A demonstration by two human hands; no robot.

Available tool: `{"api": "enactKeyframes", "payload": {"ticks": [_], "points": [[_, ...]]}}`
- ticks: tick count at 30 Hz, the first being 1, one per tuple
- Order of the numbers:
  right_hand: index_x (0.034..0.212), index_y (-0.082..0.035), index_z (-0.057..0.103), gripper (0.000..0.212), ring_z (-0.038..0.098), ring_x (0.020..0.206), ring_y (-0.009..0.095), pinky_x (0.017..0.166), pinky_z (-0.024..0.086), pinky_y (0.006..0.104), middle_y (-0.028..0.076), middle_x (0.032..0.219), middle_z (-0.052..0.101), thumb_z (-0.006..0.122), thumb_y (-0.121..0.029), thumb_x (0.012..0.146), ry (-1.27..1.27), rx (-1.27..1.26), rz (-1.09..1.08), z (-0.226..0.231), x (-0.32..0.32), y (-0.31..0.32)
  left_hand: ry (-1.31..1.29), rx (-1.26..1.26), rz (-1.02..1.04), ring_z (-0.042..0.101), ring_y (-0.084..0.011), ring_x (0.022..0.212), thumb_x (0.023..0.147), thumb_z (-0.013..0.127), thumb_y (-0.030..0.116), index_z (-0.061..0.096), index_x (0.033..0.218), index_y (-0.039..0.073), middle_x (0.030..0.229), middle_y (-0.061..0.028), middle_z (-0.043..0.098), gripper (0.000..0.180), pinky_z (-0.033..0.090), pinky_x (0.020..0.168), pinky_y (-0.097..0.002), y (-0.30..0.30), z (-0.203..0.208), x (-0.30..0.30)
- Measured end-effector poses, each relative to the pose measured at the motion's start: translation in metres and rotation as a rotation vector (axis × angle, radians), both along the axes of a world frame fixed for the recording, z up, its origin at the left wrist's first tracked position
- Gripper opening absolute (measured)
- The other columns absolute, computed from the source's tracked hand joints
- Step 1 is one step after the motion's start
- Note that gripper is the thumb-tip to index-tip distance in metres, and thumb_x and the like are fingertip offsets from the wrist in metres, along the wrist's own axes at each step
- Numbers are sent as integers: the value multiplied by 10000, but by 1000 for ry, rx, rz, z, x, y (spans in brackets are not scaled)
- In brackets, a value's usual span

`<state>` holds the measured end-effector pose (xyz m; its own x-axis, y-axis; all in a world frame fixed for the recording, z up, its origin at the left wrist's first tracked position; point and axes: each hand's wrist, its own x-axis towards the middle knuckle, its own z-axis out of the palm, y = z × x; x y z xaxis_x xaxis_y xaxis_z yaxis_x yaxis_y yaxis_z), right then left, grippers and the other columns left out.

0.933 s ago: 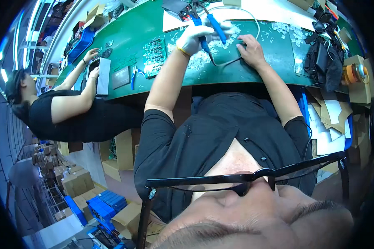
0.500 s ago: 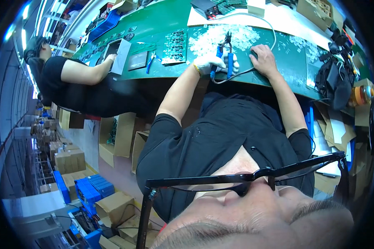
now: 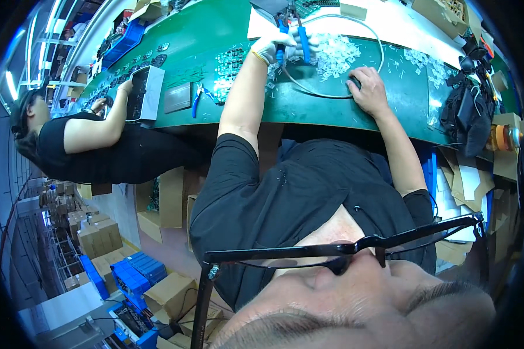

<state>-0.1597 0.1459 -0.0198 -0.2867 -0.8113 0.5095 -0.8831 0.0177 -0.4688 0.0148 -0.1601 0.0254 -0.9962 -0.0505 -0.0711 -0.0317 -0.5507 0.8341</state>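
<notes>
My left hand (image 3: 272, 47), in a white glove, is closed around the blue handles of a pliers-like tool (image 3: 304, 44) with a grey cable (image 3: 326, 95). Its jaws overlap a dark device at the bench's far edge, so their state is hard to see. Bare, my right hand (image 3: 368, 92) rests on the green bench with its fingers loosely bent and a gap beside the thumb. The cable meets this hand and comes out at its far side; whether the palm presses on it is hidden. Between my hands and beyond lies a pile of small whitish translucent pieces (image 3: 336, 55).
Left of me are green circuit boards (image 3: 228, 63), small blue-handled pliers (image 3: 197, 103), a flat grey metal block (image 3: 177, 98) and a light grey box (image 3: 152, 93). A co-worker (image 3: 70, 136) reaches to that box. Black bag-like gear (image 3: 467, 113) and an orange-capped jar (image 3: 501, 138) are at right.
My left hand has carried the blue-handled tool away from me and slightly left, drawing the cable along. My right hand stays nearly in place. The co-worker has shifted left, both hands now showing.
</notes>
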Motion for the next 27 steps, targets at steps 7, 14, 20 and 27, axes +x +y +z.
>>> {"api": "enactKeyframes", "payload": {"ticks": [7,14,20,27], "points": [[1009,-42,718,171,655,989,344,882,542,431,117,1022,711,765,-101,855,4,-108,46,6,4,-1,113,-80,41,635,-398,1269,754,811,145,526,1457,-21,1343,-226,648,777,459,1141,-572,74,29,55],[1001,-33,722,138,630,1030,320,913,503,453,105,1026,688,704,-132,906,48,213,434,28,34,-17,-176,-62,56,680,-347,1174,706,824,87,562,1378,-40,1246,-183,686,732,525,1071,-484,100,-2,135],[1060,-20,732,180,621,1165,354,1044,496,458,162,1217,678,662,-104,917,81,80,400,11,34,-59,-159,-173,306,723,-369,1061,747,729,13,574,1303,-73,1171,-206,703,583,590,979,-504,49,-20,87],[1057,-11,715,186,659,1147,369,1004,531,451,156,1198,718,692,-17,872,-66,-155,181,28,21,-4,106,27,419,688,-417,1180,855,683,54,542,1395,-95,1317,-246,668,577,546,1061,-535,62,-5,22]]}}
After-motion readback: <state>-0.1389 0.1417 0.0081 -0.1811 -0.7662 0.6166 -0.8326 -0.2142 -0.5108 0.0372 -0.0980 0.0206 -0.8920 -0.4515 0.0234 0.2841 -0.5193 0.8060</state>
